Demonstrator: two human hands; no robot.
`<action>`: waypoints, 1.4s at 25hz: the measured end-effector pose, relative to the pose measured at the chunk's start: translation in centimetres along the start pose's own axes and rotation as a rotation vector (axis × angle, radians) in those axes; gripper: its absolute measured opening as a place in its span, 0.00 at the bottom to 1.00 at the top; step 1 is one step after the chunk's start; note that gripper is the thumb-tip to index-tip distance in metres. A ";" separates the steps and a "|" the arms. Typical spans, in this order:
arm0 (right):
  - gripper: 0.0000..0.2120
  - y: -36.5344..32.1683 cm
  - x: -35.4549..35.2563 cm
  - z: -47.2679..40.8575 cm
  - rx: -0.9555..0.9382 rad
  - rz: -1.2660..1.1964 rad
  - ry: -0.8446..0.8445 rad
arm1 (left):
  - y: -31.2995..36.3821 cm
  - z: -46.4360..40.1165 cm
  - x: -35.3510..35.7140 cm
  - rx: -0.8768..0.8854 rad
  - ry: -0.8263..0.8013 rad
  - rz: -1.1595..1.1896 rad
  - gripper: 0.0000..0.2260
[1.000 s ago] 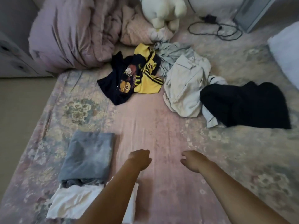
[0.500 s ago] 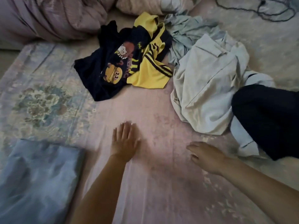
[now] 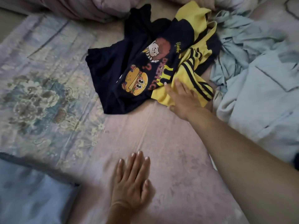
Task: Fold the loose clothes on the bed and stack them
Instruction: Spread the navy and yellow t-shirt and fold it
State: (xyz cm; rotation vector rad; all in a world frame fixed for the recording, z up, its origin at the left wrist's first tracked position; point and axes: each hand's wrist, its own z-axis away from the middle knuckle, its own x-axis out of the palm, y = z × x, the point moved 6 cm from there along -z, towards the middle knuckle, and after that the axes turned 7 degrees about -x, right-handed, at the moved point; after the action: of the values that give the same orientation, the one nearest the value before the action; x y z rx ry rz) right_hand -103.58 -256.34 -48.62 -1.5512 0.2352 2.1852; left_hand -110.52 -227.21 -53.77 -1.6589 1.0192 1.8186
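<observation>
A yellow garment with black stripes point(image 3: 191, 68) lies crumpled against a navy T-shirt with a burger print point(image 3: 123, 65) in the middle of the bed. My right hand point(image 3: 182, 97) reaches across and lies on the yellow garment's near edge with fingers stretched out. My left hand point(image 3: 131, 180) rests flat on the pink bedsheet point(image 3: 169, 143), fingers straight, holding nothing. A folded blue-grey garment point(image 3: 29, 193) sits at the lower left.
A heap of pale grey-blue clothes point(image 3: 258, 81) lies at the right, touching the yellow garment. A bunched pink quilt point(image 3: 80, 7) fills the far edge. A dark garment's edge point(image 3: 296, 160) shows at the right border.
My right hand has moved forward and left from the bare sheet onto the yellow garment. My view has moved closer to the pile. My left hand stays flat on the sheet.
</observation>
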 end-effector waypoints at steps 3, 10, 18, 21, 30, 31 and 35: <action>0.29 -0.3 2.0 -0.6 -0.050 0.081 -0.078 | -0.3 0.1 0.2 -0.005 0.016 -0.011 0.30; 0.17 -2.0 2.0 8.6 -0.068 0.033 0.074 | 0.0 0.3 0.0 0.005 0.052 0.005 0.29; 0.14 -11.2 10.2 35.1 -0.128 0.021 0.178 | 0.2 6.5 -6.2 -0.097 0.207 0.011 0.25; 0.16 -14.4 13.7 44.0 -0.157 0.007 0.123 | 5.2 13.8 -7.5 0.350 0.184 -0.022 0.26; 0.19 -9.3 14.1 58.1 -0.027 -0.045 0.189 | 12.2 19.3 -6.0 0.507 -0.681 -0.440 0.25; 0.20 -7.5 14.3 59.4 -0.001 -0.001 0.146 | 13.6 21.4 -6.2 0.551 -0.726 -0.401 0.24; 0.19 -2.2 16.4 65.1 0.134 0.058 -0.237 | 18.0 30.9 -5.9 0.642 -0.956 -0.265 0.27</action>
State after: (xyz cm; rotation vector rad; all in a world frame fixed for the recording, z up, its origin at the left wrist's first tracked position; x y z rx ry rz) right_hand -162.48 -224.99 -40.59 -1.2157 0.3463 2.3221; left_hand -142.70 -213.38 -44.55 -0.4091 0.7495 1.5603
